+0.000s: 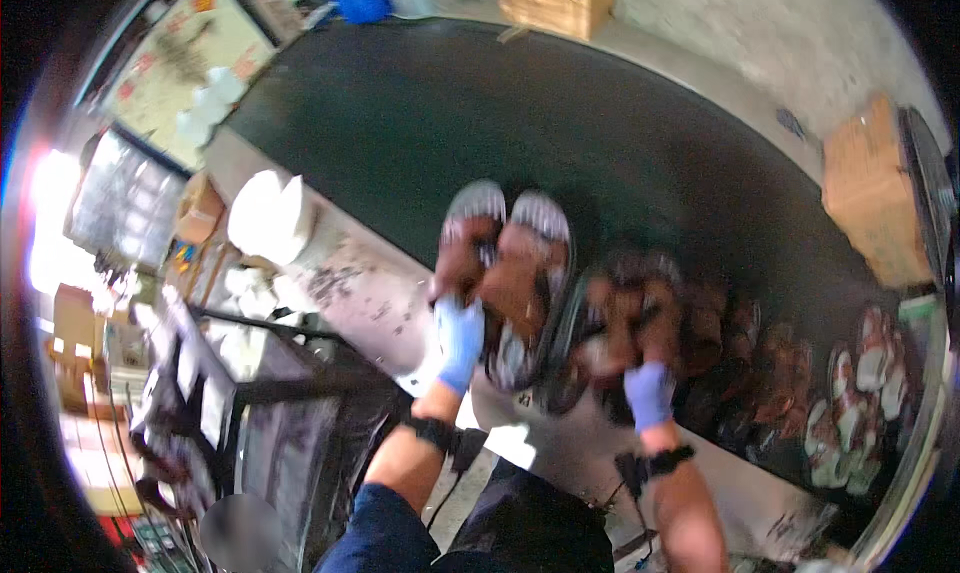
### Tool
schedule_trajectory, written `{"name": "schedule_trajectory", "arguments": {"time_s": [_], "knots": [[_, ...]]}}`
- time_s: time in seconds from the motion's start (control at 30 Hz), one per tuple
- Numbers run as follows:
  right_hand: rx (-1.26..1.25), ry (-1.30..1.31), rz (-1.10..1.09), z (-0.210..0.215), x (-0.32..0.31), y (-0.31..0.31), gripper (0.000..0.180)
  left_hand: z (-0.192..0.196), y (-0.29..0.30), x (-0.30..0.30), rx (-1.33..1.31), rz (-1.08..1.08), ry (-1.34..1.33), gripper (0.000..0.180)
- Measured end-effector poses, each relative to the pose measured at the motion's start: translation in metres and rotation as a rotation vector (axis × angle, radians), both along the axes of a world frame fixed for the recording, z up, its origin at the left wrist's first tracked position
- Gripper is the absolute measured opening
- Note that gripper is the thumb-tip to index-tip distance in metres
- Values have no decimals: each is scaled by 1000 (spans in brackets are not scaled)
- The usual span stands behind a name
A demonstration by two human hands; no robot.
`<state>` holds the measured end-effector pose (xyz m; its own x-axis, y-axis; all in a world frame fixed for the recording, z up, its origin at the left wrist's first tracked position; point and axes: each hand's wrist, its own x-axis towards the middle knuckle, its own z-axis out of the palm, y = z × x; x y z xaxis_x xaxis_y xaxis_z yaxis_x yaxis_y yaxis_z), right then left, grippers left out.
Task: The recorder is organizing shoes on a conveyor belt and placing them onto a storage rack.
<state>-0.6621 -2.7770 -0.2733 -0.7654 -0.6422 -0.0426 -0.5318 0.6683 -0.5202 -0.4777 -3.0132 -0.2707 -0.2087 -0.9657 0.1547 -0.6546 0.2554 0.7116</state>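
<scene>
Both hands wear blue gloves, and motion blur smears their fingers. The left hand (459, 341) is closed on the heel end of 2 brown sandals (508, 273) with pale soles, held side by side over the near edge of the black belt (420, 123). The right hand (649, 393) grips another dark brown pair (630, 318), too blurred to read clearly. More sandals (800, 393) lie in a row to the right, cut off by the rim.
</scene>
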Motion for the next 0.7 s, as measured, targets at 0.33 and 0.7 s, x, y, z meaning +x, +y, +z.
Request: {"name": "schedule_trajectory", "arguments": {"time_s": [0.33,0.7], "knots": [[183,-166,827,29,176,157,45,107,411,340,176,836,418,9],[-899,-754,1460,317,543,31,34,254,479,623,-487,1412,123,17]]}}
